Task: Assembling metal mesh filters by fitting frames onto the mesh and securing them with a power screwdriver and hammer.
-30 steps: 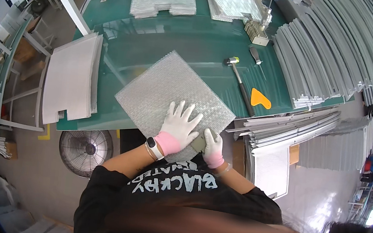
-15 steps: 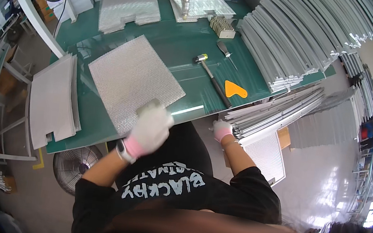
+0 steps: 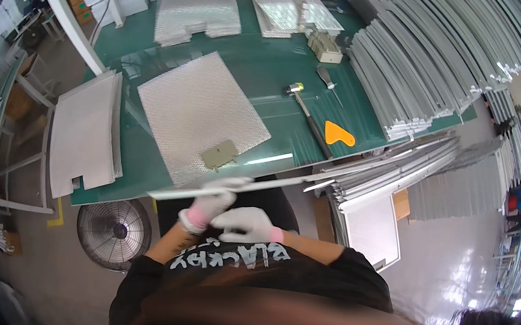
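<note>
My gloved left hand (image 3: 210, 203) is closed around a long, thin, pale metal strip (image 3: 297, 180), which slants from the table's front edge up to the right. Just below the strip, my gloved right hand (image 3: 247, 225) is in front of my body, its thumb apart from its fingers and nothing visible in it. On the green table (image 3: 258, 77) lies a silvery mesh sheet (image 3: 199, 105). A small grey-green plate (image 3: 219, 154) with a notched edge rests on the sheet's near corner.
A hammer (image 3: 309, 119), an orange scraper (image 3: 339, 134) and a screwdriver (image 3: 330, 83) lie right of the sheet. Stacked grey strips (image 3: 404, 70) fill the table's right side. Pale panels (image 3: 86, 133) stand at its left edge; a floor fan (image 3: 114, 232) is below.
The small grey-green plate has left my left hand and lies on the mesh. My right hand has come leftward from the strips beside the table; a long strip is now in my left hand.
</note>
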`<state>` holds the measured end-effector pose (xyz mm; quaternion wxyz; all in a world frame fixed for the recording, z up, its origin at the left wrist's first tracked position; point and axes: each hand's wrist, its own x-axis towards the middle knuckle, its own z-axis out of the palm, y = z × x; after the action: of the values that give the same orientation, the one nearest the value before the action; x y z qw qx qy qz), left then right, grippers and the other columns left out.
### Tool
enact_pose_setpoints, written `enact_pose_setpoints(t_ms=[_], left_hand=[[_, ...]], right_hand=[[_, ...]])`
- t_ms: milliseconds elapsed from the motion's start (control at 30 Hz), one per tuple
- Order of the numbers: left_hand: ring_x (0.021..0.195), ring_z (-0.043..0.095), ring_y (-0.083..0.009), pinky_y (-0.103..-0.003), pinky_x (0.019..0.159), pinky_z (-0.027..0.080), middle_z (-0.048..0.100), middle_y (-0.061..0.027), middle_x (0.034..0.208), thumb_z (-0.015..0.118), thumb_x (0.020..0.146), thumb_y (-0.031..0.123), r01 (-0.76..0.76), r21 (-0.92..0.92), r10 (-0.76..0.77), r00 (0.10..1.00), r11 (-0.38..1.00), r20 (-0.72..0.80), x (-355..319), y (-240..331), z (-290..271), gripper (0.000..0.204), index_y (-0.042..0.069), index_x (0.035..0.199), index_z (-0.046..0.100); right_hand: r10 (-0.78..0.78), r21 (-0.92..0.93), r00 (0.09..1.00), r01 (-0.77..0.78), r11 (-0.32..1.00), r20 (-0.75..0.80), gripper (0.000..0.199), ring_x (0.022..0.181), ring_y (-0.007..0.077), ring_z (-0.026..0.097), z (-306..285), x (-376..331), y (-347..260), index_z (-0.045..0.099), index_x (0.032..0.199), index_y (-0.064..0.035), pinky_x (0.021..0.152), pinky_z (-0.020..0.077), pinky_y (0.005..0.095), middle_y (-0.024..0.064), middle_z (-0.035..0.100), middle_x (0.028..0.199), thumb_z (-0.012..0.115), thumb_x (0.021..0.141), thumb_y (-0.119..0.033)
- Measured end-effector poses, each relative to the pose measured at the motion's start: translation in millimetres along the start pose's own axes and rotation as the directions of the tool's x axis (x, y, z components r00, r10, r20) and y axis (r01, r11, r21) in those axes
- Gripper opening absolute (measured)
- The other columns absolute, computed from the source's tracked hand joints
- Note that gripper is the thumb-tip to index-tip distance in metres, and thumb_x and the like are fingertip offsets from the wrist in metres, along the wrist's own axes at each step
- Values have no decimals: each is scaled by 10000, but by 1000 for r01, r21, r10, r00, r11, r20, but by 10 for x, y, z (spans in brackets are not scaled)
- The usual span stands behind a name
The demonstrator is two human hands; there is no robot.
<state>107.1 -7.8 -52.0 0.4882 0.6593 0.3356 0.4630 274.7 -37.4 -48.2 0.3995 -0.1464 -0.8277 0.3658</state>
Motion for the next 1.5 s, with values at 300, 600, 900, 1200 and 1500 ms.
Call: enact_pose_setpoints(t_ms=[300, 600, 900, 1200, 1500], left_hand=[[612, 412, -138, -421, 919, 451, 360, 10, 653, 361, 1031, 459, -383, 40, 214, 423, 923, -880, -845, 771, -1515, 401, 101, 874, 451], [553, 458, -87, -229, 503, 365, 566, -59, 709, 441, 931, 70, 109, -183, -179, 887, 977, -425, -940, 456, -524, 183, -32, 886, 586], [1381, 263, -378, -453, 1150, 196, 312, -277, 1410, 693, 784, 186, 477, 725, 178, 761, 498, -623, -844, 299, -106, 808, -57, 1434, 280], [1284, 454, -281, -458, 1105, 330, 478, -125, 1382, 433, 1031, 343, 223, -905, -536, 844, 361, -6, -389, -226, 739, 455, 51, 1379, 405], [958, 587, -198, -356, 912, 477, 585, -65, 974, 601, 950, 180, -58, -900, -416, 873, 433, -256, 980, -476, 311, 204, 18, 1070, 571]], right_hand=[[749, 804, 381, 495, 330, -542, 411, 927, 221, 560, -2127, -1239, 197, 542, 1051, -54, 885, 461, 370, 83, 587, 987, 466, 978, -451], [431, 740, 639, 349, 575, -637, 249, 626, 79, 391, -2072, 629, -811, 465, 817, -134, 584, 376, 256, -44, 415, 725, 556, 960, -317], [710, 682, 643, -382, 623, -288, 227, 806, 185, 589, -1364, 701, 1314, 537, 947, -45, 744, 483, 303, 75, 602, 864, 460, 1003, -252], [710, 254, 696, -670, 697, -113, 447, 655, 131, 610, -737, 192, 225, 426, 1379, 3, 618, 510, 275, 60, 625, 781, 458, 979, -192], [778, 678, 593, -485, 552, -209, 542, 520, 59, 381, -401, -81, 322, 177, 1530, -73, 529, 421, 224, 6, 460, 734, 354, 1019, -109]])
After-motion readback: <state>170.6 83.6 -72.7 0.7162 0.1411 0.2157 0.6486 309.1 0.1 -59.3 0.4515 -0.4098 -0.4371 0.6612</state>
